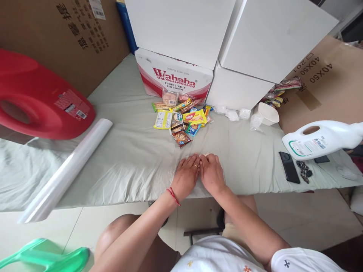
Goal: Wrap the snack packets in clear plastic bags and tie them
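My left hand [186, 174] and my right hand [211, 173] lie side by side, palms down, on the pale green cloth [127, 151] near its front edge. The left hand's fingers are stretched flat; a ring shows on one finger and a red cord on the wrist. The right hand's fingers curl over a small pale item [206, 155] that peeks out at the fingertips; I cannot make out what it is. A pile of snack packets [183, 117] lies a short way beyond both hands.
A roll of clear film [68, 170] lies at the left, a red jug [36, 102] behind it. Wahaha carton [172, 77] and white boxes [255, 45] stand at the back. At the right are a white bowl [268, 113], white jug [320, 139], phone [288, 167], keys [304, 170].
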Motion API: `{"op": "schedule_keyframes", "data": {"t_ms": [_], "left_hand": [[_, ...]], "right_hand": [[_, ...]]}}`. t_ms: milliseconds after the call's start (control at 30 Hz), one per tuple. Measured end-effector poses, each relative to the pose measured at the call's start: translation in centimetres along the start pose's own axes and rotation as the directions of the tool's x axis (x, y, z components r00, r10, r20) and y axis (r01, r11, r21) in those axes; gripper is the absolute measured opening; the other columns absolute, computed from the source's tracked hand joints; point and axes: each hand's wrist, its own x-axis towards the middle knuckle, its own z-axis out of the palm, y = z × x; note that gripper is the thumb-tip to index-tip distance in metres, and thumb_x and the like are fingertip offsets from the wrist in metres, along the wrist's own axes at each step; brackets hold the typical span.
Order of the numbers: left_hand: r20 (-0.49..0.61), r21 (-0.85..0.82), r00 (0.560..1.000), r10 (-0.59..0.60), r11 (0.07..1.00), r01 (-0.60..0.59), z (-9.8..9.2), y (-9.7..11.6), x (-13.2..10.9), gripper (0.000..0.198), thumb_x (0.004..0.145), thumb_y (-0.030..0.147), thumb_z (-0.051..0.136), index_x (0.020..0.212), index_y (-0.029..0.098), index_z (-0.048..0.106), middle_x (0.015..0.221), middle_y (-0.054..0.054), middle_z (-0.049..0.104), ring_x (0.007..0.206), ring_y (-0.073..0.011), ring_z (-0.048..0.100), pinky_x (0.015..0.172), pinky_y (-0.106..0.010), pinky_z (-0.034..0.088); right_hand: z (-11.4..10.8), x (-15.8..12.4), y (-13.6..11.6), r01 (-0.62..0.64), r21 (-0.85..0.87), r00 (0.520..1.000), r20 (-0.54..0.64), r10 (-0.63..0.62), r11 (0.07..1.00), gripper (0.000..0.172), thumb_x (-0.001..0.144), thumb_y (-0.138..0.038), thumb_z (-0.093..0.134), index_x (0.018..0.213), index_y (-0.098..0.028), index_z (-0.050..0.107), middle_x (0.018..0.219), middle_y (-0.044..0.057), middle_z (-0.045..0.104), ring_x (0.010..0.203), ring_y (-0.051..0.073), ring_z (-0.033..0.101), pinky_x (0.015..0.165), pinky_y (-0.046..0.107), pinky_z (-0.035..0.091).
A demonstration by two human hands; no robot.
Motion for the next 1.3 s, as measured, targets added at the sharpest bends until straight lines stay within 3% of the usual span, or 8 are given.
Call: {"op": "schedule_keyframes", "data": {"t_ms": [200, 367, 533, 667, 833, 1000, 1133, 1300], "left_hand": [[-0.108, -0.187, 0.994, -0.032, 0.982, 0.012, -1.8, -1.9, 0.0, 0.053, 0.103, 0.032, 0.039, 0.150, 0.010, 0.048, 0.156, -0.020, 0.052, 0.147, -0.0266, 0.047, 0.120, -0.046, 0.043], [-0.281, 0.099, 0.888, -0.364, 0.909, 0.404, -4.8, -2.3, -0.9, 0.051, 0.100, 0.036, 0.044, 0.137, 0.003, 0.058, 0.151, -0.027, 0.051, 0.142, -0.0421, 0.045, 0.111, -0.061, 0.045], [-0.199, 0.255, 0.901, -0.386, 0.867, 0.428, -5.6, -2.5, -2.1, 0.046, 0.091, 0.048, 0.061, 0.111, 0.007, 0.068, 0.145, -0.028, 0.054, 0.142, -0.0453, 0.042, 0.106, -0.059, 0.049], [-0.097, 0.230, 0.934, -0.343, 0.906, 0.356, -5.8, -2.6, -2.4, 0.014, 0.085, 0.029, 0.065, 0.090, 0.015, 0.067, 0.142, -0.024, 0.057, 0.135, -0.0440, 0.048, 0.098, -0.054, 0.052], [-0.007, -0.106, 0.912, -0.409, 0.908, 0.406, -7.9, -3.4, -1.8, 0.009, 0.086, 0.025, 0.055, 0.078, 0.022, 0.052, 0.084, -0.008, 0.067, 0.084, -0.0255, 0.065, 0.074, -0.037, 0.051], [0.189, -0.755, 0.867, -0.461, 0.496, 0.428, -8.1, -2.7, -0.4, 0.027, 0.078, 0.043, 0.067, 0.077, 0.023, 0.049, 0.057, 0.007, 0.050, 0.049, -0.0115, 0.047, 0.050, -0.024, 0.038], [0.205, -0.905, 0.873, -0.442, 0.253, 0.341, -5.7, -0.4, 1.5, 0.028, 0.074, 0.042, 0.072, 0.079, 0.020, 0.055, 0.055, 0.007, 0.052, 0.045, -0.0086, 0.045, 0.047, -0.022, 0.036], [0.108, -0.751, 0.888, -0.448, 0.549, 0.368, -3.5, 1.3, 2.9, 0.018, 0.084, 0.026, 0.053, 0.085, 0.019, 0.071, 0.078, -0.003, 0.075, 0.063, -0.0153, 0.067, 0.061, -0.028, 0.052]], "right_hand": [[0.8, -1.7, 1.1, 0.082, -0.066, 0.995, -0.053, -0.086, 0.994, 0.048, 0.109, -0.038, 0.037, 0.147, -0.018, 0.058, 0.154, 0.014, 0.053, 0.144, 0.035, 0.036, 0.120, 0.058, 0.025], [1.3, -2.1, 1.0, 0.135, -0.005, 0.991, 0.024, -0.135, 0.991, 0.067, 0.107, -0.053, 0.034, 0.158, -0.010, 0.041, 0.164, 0.016, 0.041, 0.155, 0.034, 0.027, 0.126, 0.059, 0.016], [1.6, -2.3, 0.9, 0.092, 0.037, 0.995, 0.019, -0.093, 0.995, 0.070, 0.106, -0.055, 0.035, 0.160, -0.011, 0.038, 0.165, 0.018, 0.038, 0.156, 0.035, 0.026, 0.124, 0.063, 0.021], [1.5, -2.5, 0.9, 0.083, 0.070, 0.996, 0.012, -0.084, 0.994, 0.068, 0.106, -0.055, 0.036, 0.160, -0.012, 0.039, 0.165, 0.018, 0.038, 0.155, 0.036, 0.027, 0.123, 0.065, 0.021], [1.6, -2.6, 0.9, 0.085, 0.075, 0.996, 0.012, -0.086, 0.994, 0.067, 0.106, -0.055, 0.037, 0.160, -0.015, 0.038, 0.165, 0.018, 0.038, 0.155, 0.036, 0.027, 0.123, 0.066, 0.020], [1.8, -2.4, 0.7, 0.071, 0.065, 0.997, 0.017, -0.072, 0.995, 0.067, 0.105, -0.054, 0.040, 0.159, -0.014, 0.040, 0.165, 0.019, 0.038, 0.155, 0.037, 0.028, 0.123, 0.067, 0.020], [2.0, -2.2, 0.1, 0.077, 0.069, 0.997, 0.017, -0.078, 0.995, 0.066, 0.106, -0.051, 0.040, 0.157, -0.010, 0.042, 0.165, 0.019, 0.038, 0.155, 0.037, 0.028, 0.125, 0.064, 0.018], [2.6, -2.2, 0.3, 0.105, 0.153, 0.994, 0.011, -0.108, 0.983, 0.069, 0.103, -0.043, 0.046, 0.159, -0.003, 0.036, 0.166, 0.023, 0.033, 0.158, 0.038, 0.023, 0.126, 0.064, 0.019]]}}
